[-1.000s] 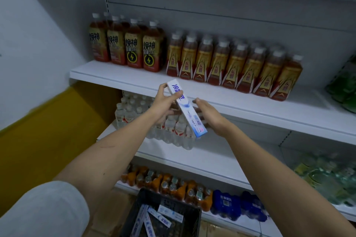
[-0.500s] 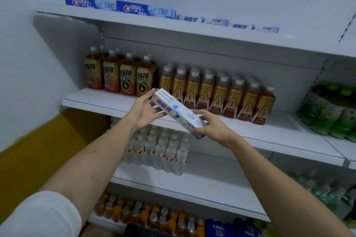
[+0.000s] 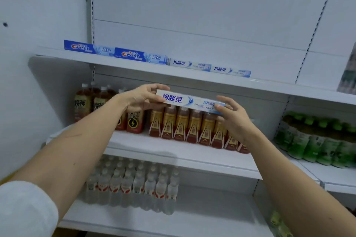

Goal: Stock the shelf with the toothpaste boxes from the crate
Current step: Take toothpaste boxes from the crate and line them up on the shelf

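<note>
I hold a white toothpaste box (image 3: pixel 185 100) with blue lettering level in front of the bottle shelf. My left hand (image 3: pixel 143 98) grips its left end and my right hand (image 3: pixel 233 114) pinches its right end. On the top shelf (image 3: pixel 269 85) above lie two blue toothpaste boxes (image 3: pixel 115 52) and two white toothpaste boxes (image 3: pixel 210 67) in a row along the front edge. The held box is just below that shelf's edge. The crate is out of view.
Brown tea bottles (image 3: pixel 194 127) and dark bottles (image 3: pixel 90 104) fill the middle shelf behind my hands. Green bottles (image 3: pixel 316 140) stand to the right, clear water bottles (image 3: pixel 134 184) on the shelf below. The top shelf has bare room right of the white boxes.
Both hands have lifted the box from waist level up to just under the top shelf and turned it from slanted to level. My view has tilted up, so the crate dropped out of sight.
</note>
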Action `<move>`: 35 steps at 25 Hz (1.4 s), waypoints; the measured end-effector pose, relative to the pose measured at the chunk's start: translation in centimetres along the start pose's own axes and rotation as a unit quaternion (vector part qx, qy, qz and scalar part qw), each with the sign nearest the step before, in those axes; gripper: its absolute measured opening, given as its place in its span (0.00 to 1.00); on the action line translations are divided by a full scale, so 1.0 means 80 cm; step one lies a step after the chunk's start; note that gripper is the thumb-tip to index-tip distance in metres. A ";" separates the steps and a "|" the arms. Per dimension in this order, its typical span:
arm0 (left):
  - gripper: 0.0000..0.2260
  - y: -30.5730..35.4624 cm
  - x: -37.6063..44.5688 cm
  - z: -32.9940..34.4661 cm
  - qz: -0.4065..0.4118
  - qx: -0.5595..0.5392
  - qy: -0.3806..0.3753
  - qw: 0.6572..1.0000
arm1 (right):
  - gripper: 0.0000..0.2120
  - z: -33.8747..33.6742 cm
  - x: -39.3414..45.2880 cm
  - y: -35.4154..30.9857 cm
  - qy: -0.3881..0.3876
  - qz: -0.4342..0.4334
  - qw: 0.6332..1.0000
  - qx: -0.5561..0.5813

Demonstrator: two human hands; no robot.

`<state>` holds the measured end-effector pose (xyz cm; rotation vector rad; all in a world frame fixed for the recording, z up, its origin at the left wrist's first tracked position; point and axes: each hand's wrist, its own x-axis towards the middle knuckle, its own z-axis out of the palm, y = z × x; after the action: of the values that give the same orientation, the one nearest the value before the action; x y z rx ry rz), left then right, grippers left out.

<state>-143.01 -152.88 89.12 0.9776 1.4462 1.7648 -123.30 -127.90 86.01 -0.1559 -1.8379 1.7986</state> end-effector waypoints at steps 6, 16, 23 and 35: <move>0.15 0.107 0.052 0.050 0.112 0.012 0.011 0.994 | 0.17 -0.017 0.035 -0.091 0.030 -0.090 0.988 0.123; 0.27 0.147 0.220 0.138 0.143 0.446 0.133 0.874 | 0.20 -0.151 0.143 -0.178 0.074 -0.091 0.980 -0.163; 0.23 0.134 0.345 0.183 0.075 0.640 0.133 0.753 | 0.17 -0.246 0.252 -0.158 0.053 -0.039 0.911 -0.408; 0.25 0.117 0.433 0.191 -0.046 0.695 0.148 0.702 | 0.22 -0.274 0.397 -0.115 -0.023 0.062 0.888 -0.456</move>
<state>-147.89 -117.61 105.06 1.1988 3.0512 0.4300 -137.12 -94.96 103.25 -0.5869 -2.6138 0.8602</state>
